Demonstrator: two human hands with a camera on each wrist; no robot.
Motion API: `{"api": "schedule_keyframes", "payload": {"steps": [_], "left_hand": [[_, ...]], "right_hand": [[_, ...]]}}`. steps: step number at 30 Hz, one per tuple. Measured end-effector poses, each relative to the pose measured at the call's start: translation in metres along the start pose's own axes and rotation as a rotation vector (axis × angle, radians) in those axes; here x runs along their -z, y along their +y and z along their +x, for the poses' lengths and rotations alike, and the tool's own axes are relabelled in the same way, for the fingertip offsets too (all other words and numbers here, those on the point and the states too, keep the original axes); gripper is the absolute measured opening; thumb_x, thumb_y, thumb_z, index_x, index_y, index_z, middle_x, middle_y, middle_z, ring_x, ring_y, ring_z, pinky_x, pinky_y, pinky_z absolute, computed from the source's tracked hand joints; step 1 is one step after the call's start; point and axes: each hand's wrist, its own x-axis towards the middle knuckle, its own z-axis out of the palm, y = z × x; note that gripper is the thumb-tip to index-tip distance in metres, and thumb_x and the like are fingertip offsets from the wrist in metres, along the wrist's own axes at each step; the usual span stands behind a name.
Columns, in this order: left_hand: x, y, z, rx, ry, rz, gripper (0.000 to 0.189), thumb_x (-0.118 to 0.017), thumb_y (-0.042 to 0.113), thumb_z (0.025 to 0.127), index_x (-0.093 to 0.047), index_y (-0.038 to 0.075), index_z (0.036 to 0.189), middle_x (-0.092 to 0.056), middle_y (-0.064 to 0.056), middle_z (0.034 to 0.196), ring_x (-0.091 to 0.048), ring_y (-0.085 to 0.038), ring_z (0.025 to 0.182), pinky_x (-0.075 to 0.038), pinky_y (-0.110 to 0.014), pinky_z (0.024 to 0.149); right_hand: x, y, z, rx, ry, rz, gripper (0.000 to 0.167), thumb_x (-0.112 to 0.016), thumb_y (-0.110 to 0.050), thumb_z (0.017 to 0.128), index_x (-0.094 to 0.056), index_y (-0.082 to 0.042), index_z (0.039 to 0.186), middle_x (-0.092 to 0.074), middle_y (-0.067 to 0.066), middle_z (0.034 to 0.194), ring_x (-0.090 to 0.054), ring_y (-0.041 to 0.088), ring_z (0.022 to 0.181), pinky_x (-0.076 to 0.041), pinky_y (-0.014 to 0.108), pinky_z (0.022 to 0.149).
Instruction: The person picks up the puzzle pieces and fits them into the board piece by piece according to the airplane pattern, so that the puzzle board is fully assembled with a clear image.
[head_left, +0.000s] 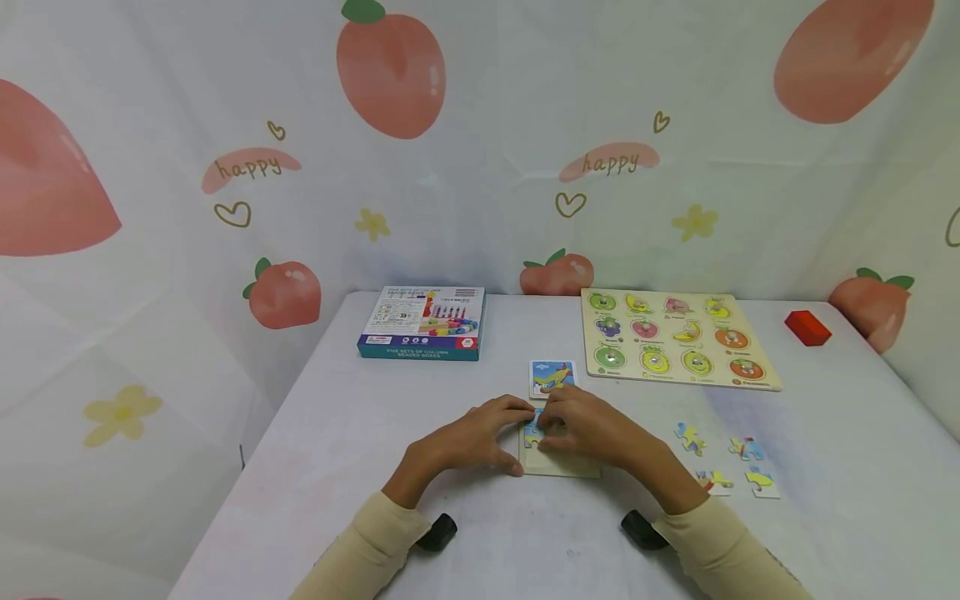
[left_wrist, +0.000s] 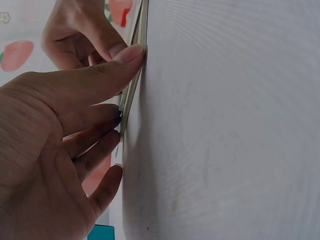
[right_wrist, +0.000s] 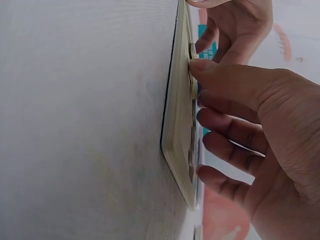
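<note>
A small wooden puzzle board [head_left: 561, 467] lies on the table between the hands, with blue-and-yellow jigsaw pieces [head_left: 532, 437] in its upper left part. My left hand [head_left: 478, 435] rests along the board's left side, thumb near the lower corner and fingertips at the edge. My right hand [head_left: 588, 423] is over the board; its thumb and index finger pinch a puzzle piece [right_wrist: 194, 89] at the board's surface. That piece is mostly hidden by the fingers. Just behind the board is a picture card [head_left: 551, 377] with a yellow shape on blue, partly covered by my right hand.
Several loose puzzle pieces [head_left: 747, 450] lie to the right of my right forearm. A fruit puzzle board [head_left: 678, 340] stretches across the back right, and a red block [head_left: 807, 327] lies beyond it. A flat boxed set [head_left: 422, 323] is at the back left.
</note>
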Motion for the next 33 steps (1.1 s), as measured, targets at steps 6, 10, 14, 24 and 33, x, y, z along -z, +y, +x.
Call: {"api": "schedule_keyframes", "payload": {"steps": [6, 10, 14, 24, 33], "left_hand": [[0.0002, 0.0006, 0.0001, 0.000, -0.002, 0.002, 0.080, -0.088, 0.032, 0.089, -0.052, 0.013, 0.158, -0.046, 0.001, 0.161, -0.037, -0.020, 0.154, -0.032, -0.053, 0.125], [-0.0011, -0.0001, 0.0007, 0.005, -0.005, 0.009, 0.080, -0.087, 0.034, 0.089, -0.052, 0.013, 0.158, -0.046, 0.001, 0.161, -0.037, -0.020, 0.154, -0.032, -0.054, 0.125], [-0.0020, -0.0008, 0.0010, 0.010, -0.005, 0.013, 0.080, -0.087, 0.034, 0.089, -0.052, 0.014, 0.158, -0.046, 0.002, 0.161, -0.037, -0.020, 0.154, -0.032, -0.054, 0.124], [-0.0023, 0.0002, 0.0013, 0.015, -0.002, 0.003, 0.080, -0.088, 0.034, 0.089, -0.052, 0.014, 0.158, -0.046, 0.002, 0.161, -0.037, -0.019, 0.154, -0.032, -0.053, 0.125], [-0.0013, 0.0037, -0.0001, 0.020, -0.001, 0.013, 0.078, -0.088, 0.030, 0.088, -0.053, 0.014, 0.157, -0.047, 0.001, 0.161, -0.037, -0.020, 0.154, -0.030, -0.054, 0.126]], "right_hand": [[0.0004, 0.0002, -0.0008, -0.024, -0.015, 0.013, 0.019, -0.087, -0.027, 0.090, -0.082, -0.014, 0.103, -0.071, -0.005, 0.104, -0.063, 0.017, 0.103, -0.056, 0.039, 0.094], [0.0006, 0.0005, -0.0006, -0.037, -0.028, 0.029, 0.019, -0.087, -0.026, 0.090, -0.082, -0.014, 0.103, -0.071, -0.005, 0.103, -0.063, 0.016, 0.102, -0.056, 0.039, 0.094], [0.0014, -0.0007, -0.0008, -0.041, -0.033, 0.033, 0.019, -0.086, -0.027, 0.090, -0.083, -0.015, 0.104, -0.071, -0.006, 0.104, -0.063, 0.017, 0.104, -0.056, 0.040, 0.095], [0.0031, -0.0010, -0.0004, -0.036, -0.051, 0.036, 0.017, -0.086, -0.024, 0.090, -0.084, -0.014, 0.105, -0.072, -0.005, 0.104, -0.063, 0.018, 0.105, -0.056, 0.041, 0.095], [-0.0009, -0.0032, -0.0021, -0.076, 0.046, 0.003, 0.026, -0.091, -0.030, 0.084, -0.081, -0.013, 0.102, -0.067, -0.007, 0.096, -0.060, 0.010, 0.091, -0.054, 0.031, 0.080]]}}
